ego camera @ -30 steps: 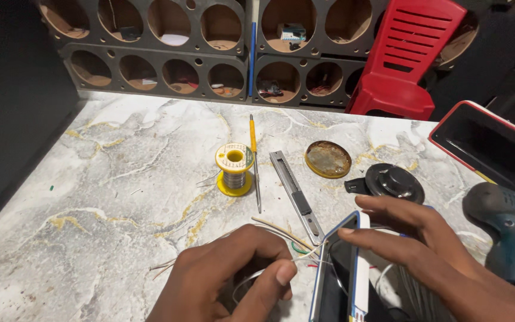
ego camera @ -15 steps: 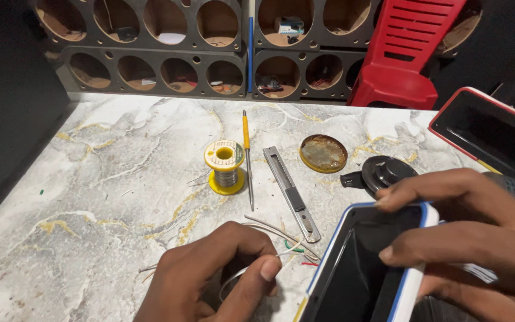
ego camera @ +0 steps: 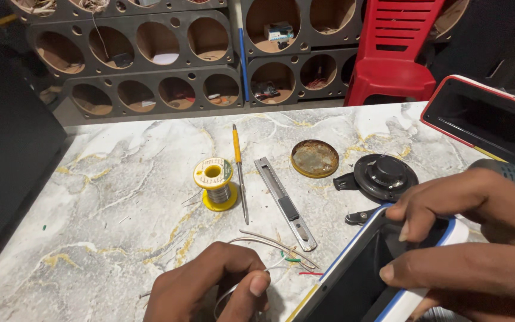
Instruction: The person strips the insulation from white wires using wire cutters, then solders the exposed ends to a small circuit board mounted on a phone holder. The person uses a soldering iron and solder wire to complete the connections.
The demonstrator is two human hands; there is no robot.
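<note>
My left hand [ego camera: 207, 286] rests at the bottom middle of the marble table [ego camera: 120, 197], its fingers pinched on a bundle of thin wires [ego camera: 275, 250] with white, green and red strands fanning out to the right. My right hand [ego camera: 472, 238] grips a black plastic housing with a white and blue rim [ego camera: 359, 280], fingers hooked over its upper edge, thumb inside. Just above the housing lies a black round speaker part [ego camera: 385, 176].
A yellow spool of solder wire [ego camera: 214, 182], a yellow-handled screwdriver [ego camera: 238, 170], a grey utility knife [ego camera: 284, 203] and a rusty round tin lid [ego camera: 314, 158] lie mid-table. A red-rimmed black housing [ego camera: 478, 119] sits far right. Wooden panels with round holes [ego camera: 138, 59] and a red plastic chair [ego camera: 397, 53] stand behind.
My right hand has turned the housing from edge-on to open side up and brought it nearer. My left hand stays on the wires.
</note>
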